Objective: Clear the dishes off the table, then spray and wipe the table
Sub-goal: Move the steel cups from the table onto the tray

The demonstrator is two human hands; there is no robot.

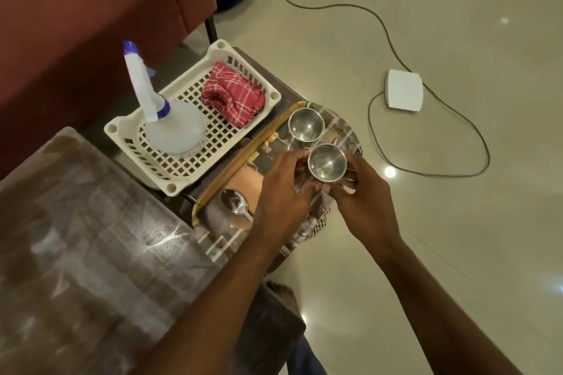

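- Left hand [283,189] and right hand [362,201]: each grip curls round the steel cup [327,163], above the tray [243,159].
- Second cup [306,125] and spoon [234,202] rest on the tray.

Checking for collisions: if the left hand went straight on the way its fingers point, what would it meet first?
Past the near cup it holds, the left hand would probably meet the far cup on the tray; heights are unclear.

Glossy beige floor [426,253], rust-red sofa [76,24]
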